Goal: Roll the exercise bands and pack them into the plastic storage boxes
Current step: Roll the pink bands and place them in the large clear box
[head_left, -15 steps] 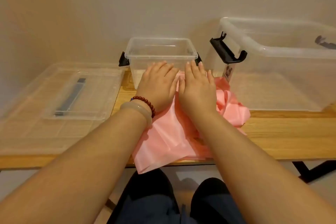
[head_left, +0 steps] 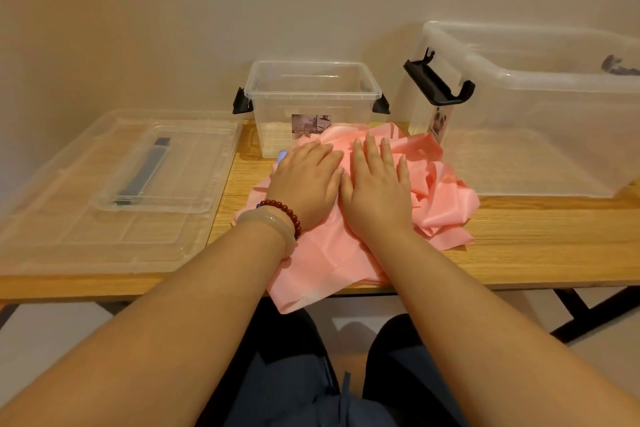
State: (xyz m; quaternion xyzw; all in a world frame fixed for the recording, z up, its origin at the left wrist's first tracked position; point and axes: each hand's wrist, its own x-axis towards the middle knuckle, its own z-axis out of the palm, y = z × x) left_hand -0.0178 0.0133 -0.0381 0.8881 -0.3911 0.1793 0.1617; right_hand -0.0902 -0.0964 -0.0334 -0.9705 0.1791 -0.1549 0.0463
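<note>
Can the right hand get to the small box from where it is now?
Probably yes. The right hand lies flat on the pink band, pointing at the small box, which stands just behind the heap. The box is open, with no lid on it, and only the band lies between them.

My left hand (head_left: 306, 180) and right hand (head_left: 375, 184) lie flat side by side, fingers (head_left: 372, 149) straight, pressing on the crumpled pink exercise band (head_left: 332, 253) heaped on the table (head_left: 536, 246). Its near edge hangs over the table's front, above my lap. Just behind it stands the small clear storage box (head_left: 311, 104), open. At the right is a larger clear box (head_left: 540, 114), also open. On the left, a small clear lid (head_left: 156, 177) lies on a bigger one (head_left: 69, 246).
</note>
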